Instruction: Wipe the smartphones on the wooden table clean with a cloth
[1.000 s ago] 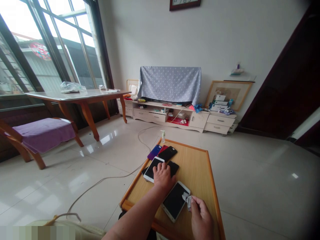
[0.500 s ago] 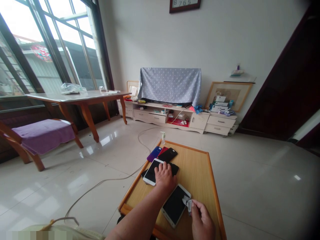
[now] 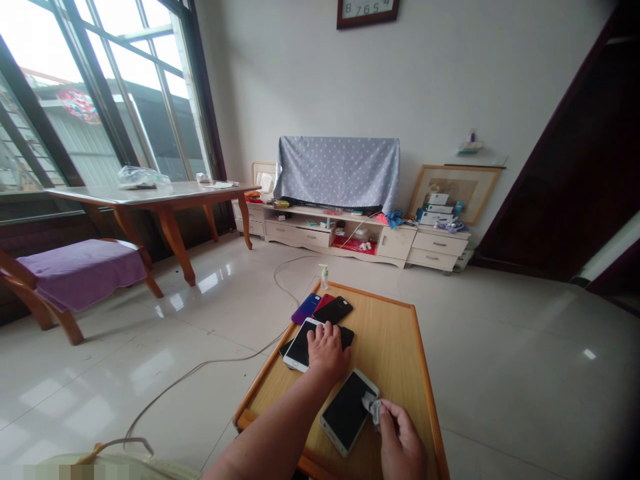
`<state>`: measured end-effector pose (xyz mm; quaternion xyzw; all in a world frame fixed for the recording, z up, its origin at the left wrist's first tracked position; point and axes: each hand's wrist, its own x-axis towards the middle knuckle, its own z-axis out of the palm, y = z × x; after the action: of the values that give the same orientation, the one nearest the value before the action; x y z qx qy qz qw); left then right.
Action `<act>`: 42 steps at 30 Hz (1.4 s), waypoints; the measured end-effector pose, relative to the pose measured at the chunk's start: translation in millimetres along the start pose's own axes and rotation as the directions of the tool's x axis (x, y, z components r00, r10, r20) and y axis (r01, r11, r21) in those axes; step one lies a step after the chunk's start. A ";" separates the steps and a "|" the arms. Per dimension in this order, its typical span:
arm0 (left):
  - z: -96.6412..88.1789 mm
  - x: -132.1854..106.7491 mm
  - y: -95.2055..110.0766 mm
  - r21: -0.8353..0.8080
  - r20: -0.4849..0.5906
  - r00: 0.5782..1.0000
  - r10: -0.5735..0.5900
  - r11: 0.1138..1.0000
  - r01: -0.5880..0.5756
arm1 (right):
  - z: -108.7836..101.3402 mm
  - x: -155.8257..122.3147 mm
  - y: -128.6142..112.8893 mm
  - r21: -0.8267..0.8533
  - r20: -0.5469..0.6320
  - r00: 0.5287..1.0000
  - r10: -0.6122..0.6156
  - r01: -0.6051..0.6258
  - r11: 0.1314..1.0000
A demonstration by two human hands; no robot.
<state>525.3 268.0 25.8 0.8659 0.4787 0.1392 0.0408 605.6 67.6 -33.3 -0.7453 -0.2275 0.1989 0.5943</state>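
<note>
The head view gives me both of the person's hands over a small wooden table (image 3: 393, 333). The left hand (image 3: 327, 350) lies palm down, fingers a little spread, across the right edge of a white phone (image 3: 299, 345) and a black phone (image 3: 347, 336) beside it; how hard it presses, I cannot tell. The right hand (image 3: 403, 437) pinches a crumpled pale scrap (image 3: 374, 409) (tissue or cloth, too small for me to say) between thumb and fingertips, its tip at the screen of a light-framed phone (image 3: 350, 412). That phone lies face up near the table's close edge, slightly askew.

What worries me is that I see no hand bracing the light-framed phone. A firm sideways push through the scrap could skid it across the smooth wood, perhaps over the edge. If the scrap bunches up, a fingernail could scrape the glass. I'd watch the left hand too: leaning on overlapping phones could make the white phone slide, nudging the blue-purple phone (image 3: 305, 309), the red phone (image 3: 323, 306) and the dark phone (image 3: 335, 309) beyond. Shoved far enough, that group could tip the pump bottle (image 3: 325, 278) at the far corner.
</note>
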 end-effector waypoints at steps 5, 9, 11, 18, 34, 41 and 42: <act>-10.9 -17.6 -24.6 0.029 -0.050 0.998 -0.047 0.998 0.048 | -0.3 -1.0 -3.3 0.026 0.011 1.000 -0.012 0.012 1.000; -16.1 -29.0 -47.3 0.041 -0.081 0.991 -0.103 0.993 0.107 | 0.1 -3.7 -6.3 0.017 -0.007 1.000 -0.008 0.008 1.000; -16.6 -31.4 -56.5 0.038 -0.087 0.989 -0.118 0.992 0.122 | 0.8 -5.2 -7.5 0.009 -0.018 1.000 -0.004 0.004 1.000; -25.0 -34.8 -70.4 -0.008 -0.093 0.995 -0.046 0.999 0.045 | 1.9 -7.2 -3.3 0.015 0.006 1.000 -0.010 0.009 1.000; -27.0 -62.9 -25.6 -0.148 0.032 0.927 0.374 0.919 -0.366 | 0.5 -6.3 -3.2 0.029 -0.002 1.000 -0.019 0.019 0.999; -33.8 -59.0 -28.1 -0.147 0.036 0.929 0.367 0.922 -0.359 | -0.4 -5.5 -2.5 0.004 -0.010 1.000 -0.019 0.019 1.000; -34.7 -61.4 -26.6 -0.150 0.030 0.935 0.353 0.927 -0.345 | -0.5 -5.4 -1.9 0.004 -0.009 1.000 -0.028 0.028 1.000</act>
<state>463.0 228.5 41.2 0.9357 0.3046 0.1536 0.0905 601.3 64.5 -31.3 -0.7417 -0.2350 0.1878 0.5995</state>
